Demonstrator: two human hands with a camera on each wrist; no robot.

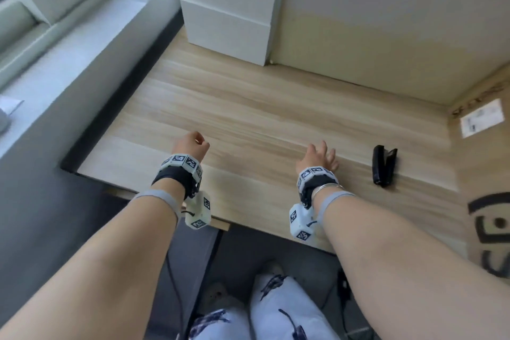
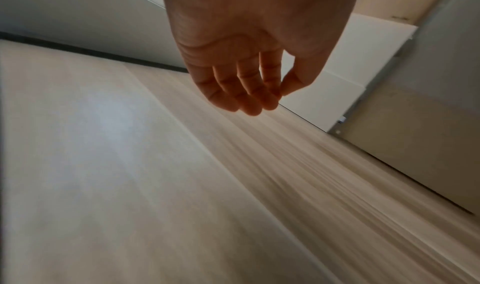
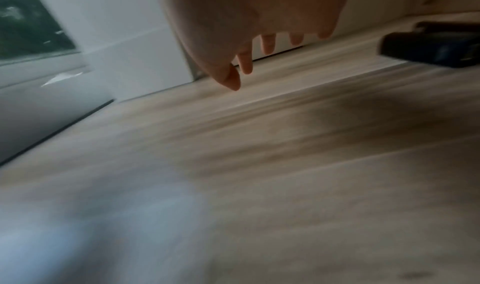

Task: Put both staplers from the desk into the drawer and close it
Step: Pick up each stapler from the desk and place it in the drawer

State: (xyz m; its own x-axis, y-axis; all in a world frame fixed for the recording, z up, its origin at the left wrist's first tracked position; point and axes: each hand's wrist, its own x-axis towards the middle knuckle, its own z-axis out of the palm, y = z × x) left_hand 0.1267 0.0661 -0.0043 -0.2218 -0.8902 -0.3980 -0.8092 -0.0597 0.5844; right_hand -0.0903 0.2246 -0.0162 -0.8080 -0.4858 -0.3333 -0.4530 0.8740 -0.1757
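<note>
Black stapler (image 1: 384, 165) lies on the wooden tabletop (image 1: 248, 96), near right. Right hand (image 1: 320, 159) hovers just left of it, fingers spread; left hand (image 1: 191, 143) hangs loosely curled, holding nothing.

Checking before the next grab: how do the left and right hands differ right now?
The left hand has loosely curled fingers; the right hand has them spread straight. The right hand is nearer the black stapler; the left hand is far from it. Both are empty, above the desk.

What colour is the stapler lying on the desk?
Black; the stapler shows best in the head view.
</note>
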